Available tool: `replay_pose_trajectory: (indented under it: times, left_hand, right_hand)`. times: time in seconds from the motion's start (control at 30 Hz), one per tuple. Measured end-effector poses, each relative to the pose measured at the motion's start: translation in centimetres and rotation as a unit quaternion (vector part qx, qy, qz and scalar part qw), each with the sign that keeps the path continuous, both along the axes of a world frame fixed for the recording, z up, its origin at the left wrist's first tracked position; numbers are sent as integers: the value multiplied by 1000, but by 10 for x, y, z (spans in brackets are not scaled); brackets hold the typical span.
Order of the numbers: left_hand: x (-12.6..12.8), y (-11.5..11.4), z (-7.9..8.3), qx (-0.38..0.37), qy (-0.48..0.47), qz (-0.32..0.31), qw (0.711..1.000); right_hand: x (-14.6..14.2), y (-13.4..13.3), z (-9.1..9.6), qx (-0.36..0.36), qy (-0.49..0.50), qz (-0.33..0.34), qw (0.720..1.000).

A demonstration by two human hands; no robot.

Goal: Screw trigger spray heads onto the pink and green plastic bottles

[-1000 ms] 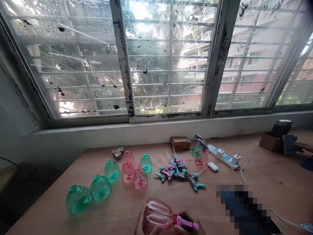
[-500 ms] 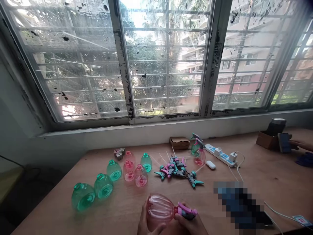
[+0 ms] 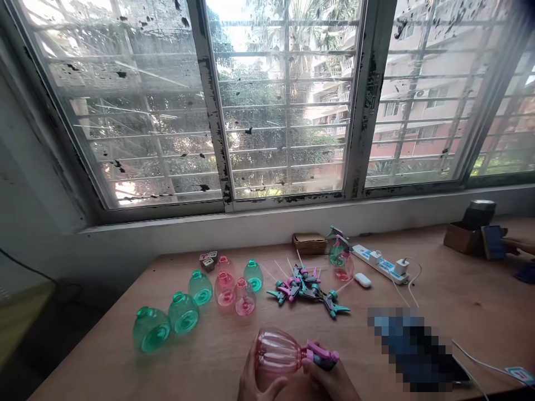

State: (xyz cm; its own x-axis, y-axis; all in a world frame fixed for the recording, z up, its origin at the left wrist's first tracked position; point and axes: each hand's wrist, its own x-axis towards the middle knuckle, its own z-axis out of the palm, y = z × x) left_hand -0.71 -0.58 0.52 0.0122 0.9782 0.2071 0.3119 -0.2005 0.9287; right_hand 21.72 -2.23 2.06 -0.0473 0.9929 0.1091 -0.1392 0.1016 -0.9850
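Observation:
A clear pink spray bottle (image 3: 277,352) lies on its side between my hands, low in the view. My left hand (image 3: 254,376) is wrapped round the base end of its body. My right hand (image 3: 328,379) grips the pink and grey spray head (image 3: 322,355) at the bottle's neck. Past the hands is a heap of loose spray heads (image 3: 303,287) with thin tubes. Open pink bottles (image 3: 225,289) and green bottles (image 3: 184,313) without heads stand to the left of the heap.
Two bottles with heads (image 3: 343,266) stand near a small cardboard box (image 3: 309,244). A white power strip (image 3: 380,264), a white case (image 3: 362,280) and a blurred dark device (image 3: 422,351) are on the right. At far right, a person's hand (image 3: 518,245) is by a phone (image 3: 493,242).
The view has shifted slightly, moving things on the table a little to the right in the picture. Both hands keep hold of the pink bottle and its spray head.

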Motion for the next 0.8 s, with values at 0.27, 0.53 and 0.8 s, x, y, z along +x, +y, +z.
replay_pose_trajectory:
  times: [0.27, 0.53, 0.8]
  left_hand:
    - [-2, 3, -5, -13, -37, -4, 999]
    - [-3, 3, -9, -4, -65, 0, 998]
    - [-2, 3, -5, -1, -24, -18, 1000]
  right_hand:
    - [-3, 3, -5, 2, 9, 10, 1000]
    - [3, 3, -7, 12, -2, 45, 999]
    - [1, -1, 2, -17, 25, 23, 999]
